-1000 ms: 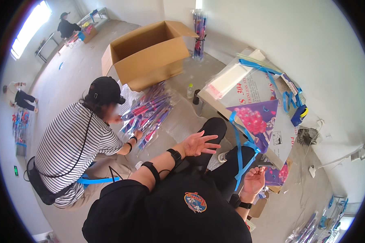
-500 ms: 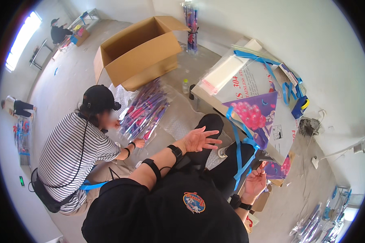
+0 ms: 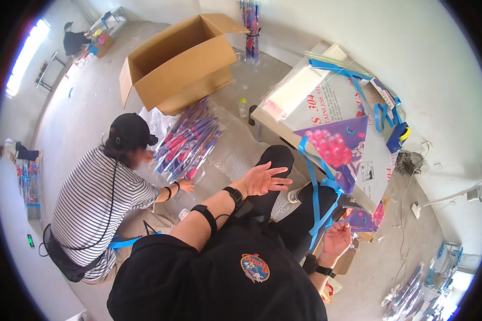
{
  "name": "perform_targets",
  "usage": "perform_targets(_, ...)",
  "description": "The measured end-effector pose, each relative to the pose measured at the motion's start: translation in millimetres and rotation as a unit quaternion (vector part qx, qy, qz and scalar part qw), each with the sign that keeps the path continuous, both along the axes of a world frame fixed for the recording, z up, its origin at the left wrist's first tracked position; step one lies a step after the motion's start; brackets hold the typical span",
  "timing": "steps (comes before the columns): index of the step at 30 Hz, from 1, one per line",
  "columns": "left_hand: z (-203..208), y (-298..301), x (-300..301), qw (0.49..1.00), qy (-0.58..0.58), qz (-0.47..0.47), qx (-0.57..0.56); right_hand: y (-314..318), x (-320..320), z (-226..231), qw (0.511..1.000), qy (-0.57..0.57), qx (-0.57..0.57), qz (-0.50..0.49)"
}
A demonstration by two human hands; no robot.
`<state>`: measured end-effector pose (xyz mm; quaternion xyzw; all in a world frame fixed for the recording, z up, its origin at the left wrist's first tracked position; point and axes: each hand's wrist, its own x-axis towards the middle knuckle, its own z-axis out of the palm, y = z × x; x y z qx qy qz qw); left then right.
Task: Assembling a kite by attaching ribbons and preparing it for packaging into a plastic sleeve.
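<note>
My left hand (image 3: 266, 180) is held palm up above my dark-trousered legs, fingers spread and nothing in it. My right hand (image 3: 336, 241) is at the right, its palm turned up and its fingers loosely bent, with no held thing visible. Just beyond the right hand hangs a purple triangular flag with pink print (image 3: 365, 218). Blue ribbon (image 3: 316, 208) trails from the table edge between my two hands. A larger purple printed triangle (image 3: 337, 150) lies on the table (image 3: 332, 107), which is covered with printed film.
To my left a co-worker in a striped shirt (image 3: 102, 198) crouches beside a pile of plastic-wrapped purple packs (image 3: 190, 142) on bubble wrap. Behind stands an open cardboard box (image 3: 185, 64). A small bottle (image 3: 243, 108) is near the table leg. Other people (image 3: 75, 40) are farther off.
The co-worker's hand has shifted slightly at the near edge of the packs. The view has tilted a little. My hands hold nearly the same pose.
</note>
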<state>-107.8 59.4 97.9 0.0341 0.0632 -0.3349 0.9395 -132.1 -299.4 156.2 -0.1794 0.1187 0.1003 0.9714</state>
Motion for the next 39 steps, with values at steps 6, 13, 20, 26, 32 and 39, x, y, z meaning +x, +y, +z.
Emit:
perform_targets(6,-12,3,8,1.0,0.001,-0.006,-0.022,9,15,-19,0.999,0.006,0.042,0.032)
perform_targets(13,-16,-2,18,0.999,0.016,-0.033,-0.015,29,31,-52,0.992,0.013,0.102,0.077)
perform_targets(20,-12,-14,25,0.997,0.006,-0.069,0.035,29,33,-78,0.984,-0.008,0.128,0.124)
perform_targets(26,-16,-12,33,0.995,0.015,-0.095,0.041,29,34,-84,0.983,-0.024,0.125,0.132)
perform_targets(32,-26,-15,37,0.993,0.023,-0.108,0.046,29,33,-92,0.987,-0.021,0.103,0.121)
perform_targets(39,-15,-12,39,0.992,0.029,-0.11,0.046,34,34,-83,0.988,-0.023,0.091,0.122)
